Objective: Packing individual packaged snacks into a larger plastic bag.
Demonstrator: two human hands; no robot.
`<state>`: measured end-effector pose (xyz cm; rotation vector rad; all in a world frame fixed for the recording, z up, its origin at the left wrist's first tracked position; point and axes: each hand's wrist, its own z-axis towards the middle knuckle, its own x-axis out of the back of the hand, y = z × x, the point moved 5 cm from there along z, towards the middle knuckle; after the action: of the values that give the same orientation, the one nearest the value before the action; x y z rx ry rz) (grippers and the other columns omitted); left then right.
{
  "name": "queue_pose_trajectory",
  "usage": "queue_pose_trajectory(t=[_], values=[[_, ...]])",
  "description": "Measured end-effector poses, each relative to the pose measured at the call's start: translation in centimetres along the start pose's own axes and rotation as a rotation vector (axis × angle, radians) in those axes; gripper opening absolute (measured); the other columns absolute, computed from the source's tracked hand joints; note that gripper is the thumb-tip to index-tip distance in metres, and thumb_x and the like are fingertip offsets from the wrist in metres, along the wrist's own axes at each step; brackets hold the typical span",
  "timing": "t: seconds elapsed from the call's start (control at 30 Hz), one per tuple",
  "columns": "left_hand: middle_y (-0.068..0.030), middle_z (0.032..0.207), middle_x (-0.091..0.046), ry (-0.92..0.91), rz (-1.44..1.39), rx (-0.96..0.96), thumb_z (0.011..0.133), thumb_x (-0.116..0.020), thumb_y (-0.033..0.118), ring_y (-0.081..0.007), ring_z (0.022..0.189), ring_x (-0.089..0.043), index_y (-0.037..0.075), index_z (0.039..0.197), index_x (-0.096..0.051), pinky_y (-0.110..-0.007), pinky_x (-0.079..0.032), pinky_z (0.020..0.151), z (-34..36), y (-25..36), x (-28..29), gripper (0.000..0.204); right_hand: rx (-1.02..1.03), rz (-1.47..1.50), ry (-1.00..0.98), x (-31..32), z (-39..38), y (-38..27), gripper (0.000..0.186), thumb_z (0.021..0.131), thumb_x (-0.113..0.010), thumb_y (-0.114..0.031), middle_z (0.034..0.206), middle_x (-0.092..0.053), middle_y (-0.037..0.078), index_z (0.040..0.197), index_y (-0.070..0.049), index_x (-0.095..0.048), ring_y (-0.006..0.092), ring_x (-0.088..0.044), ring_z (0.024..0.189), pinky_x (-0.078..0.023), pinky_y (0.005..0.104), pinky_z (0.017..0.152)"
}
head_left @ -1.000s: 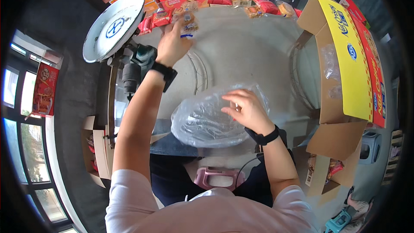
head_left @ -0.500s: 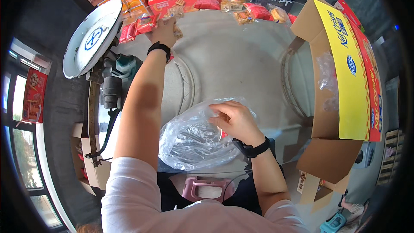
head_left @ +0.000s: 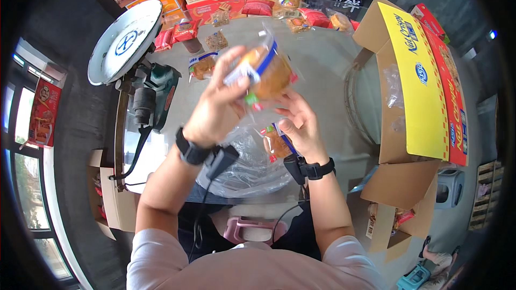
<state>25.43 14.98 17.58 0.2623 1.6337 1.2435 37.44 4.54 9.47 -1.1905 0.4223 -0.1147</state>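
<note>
Left grip (head_left: 215, 102) has got a wrapped bun (head_left: 273, 75), right grip (head_left: 308, 133) beside another packet (head_left: 273, 144), can't tell if it's holding that

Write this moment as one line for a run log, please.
Left hand: holds wrapped bun | right hand: open near it, contact unclear | below: another wrapped bun, clear plastic bag

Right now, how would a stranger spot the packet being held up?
Start at the big table, then find the person's left hand above it. It holds a clear packet with a blue band and golden-brown bread. Unlike the lookalike to its left and a third packet beside the right hand, it alone is in the left hand.
</note>
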Motion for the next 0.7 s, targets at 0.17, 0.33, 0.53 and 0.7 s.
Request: queue_pose_trajectory(t=[0.17,0.33,0.53,0.7], values=[[-0.0074,0.142,-0.043,0.049,-0.420,-0.009,0.088,-0.064,0.005,-0.0251,0.132,-0.041,0.016,0.144,-0.029,-0.049,-0.036,0.107,-5.3,-4.3,-2.5,0.067,-0.095,0.403,-0.050,-2.3,-0.5,-1.3,0.100,0.069,-0.084,-0.046,0.133,-0.049,0.012,0.141,0.003,-0.035,0.0186,-0.052,0.119,-0.043,0.0326,0.099],[-0.0097,0.134,-0.047,0.252,-0.316,-0.118,0.088,-0.063,-0.001,-0.0203,0.123,-0.048,0.007,0.138,-0.036,-0.041,-0.040,0.103,-7.5,-6.1,-1.8,0.057,-0.073,0.354,-0.062,-2.3,-0.6,-2.6,0.077,0.076,-0.083,-0.030,0.124,-0.056,0.011,0.134,0.001,-0.043,0.0156,-0.055,0.113,-0.046,0.0304,0.095],[-0.0068,0.127,-0.053,0.318,-0.007,-0.115,0.084,-0.070,0.000,-0.0163,0.115,-0.052,0.005,0.132,-0.042,-0.031,-0.042,0.096,-8.2,-6.5,-0.3,0.056,-0.009,0.293,-0.054,-1.7,-0.9,-4.2,0.058,0.079,-0.078,-0.017,0.116,-0.059,0.009,0.126,0.001,-0.049,0.0152,-0.058,0.108,-0.046,0.0302,0.095],[-0.0098,0.129,-0.051,0.267,0.390,-0.118,0.085,-0.070,0.004,-0.0174,0.116,-0.052,0.003,0.134,-0.040,-0.032,-0.042,0.098,-7.6,-4.9,-1.2,0.057,0.013,0.225,-0.072,-0.6,-0.5,-4.3,0.053,0.081,-0.075,-0.017,0.114,-0.060,0.009,0.125,0.001,-0.051,0.0142,-0.058,0.105,-0.047,0.0304,0.093]])
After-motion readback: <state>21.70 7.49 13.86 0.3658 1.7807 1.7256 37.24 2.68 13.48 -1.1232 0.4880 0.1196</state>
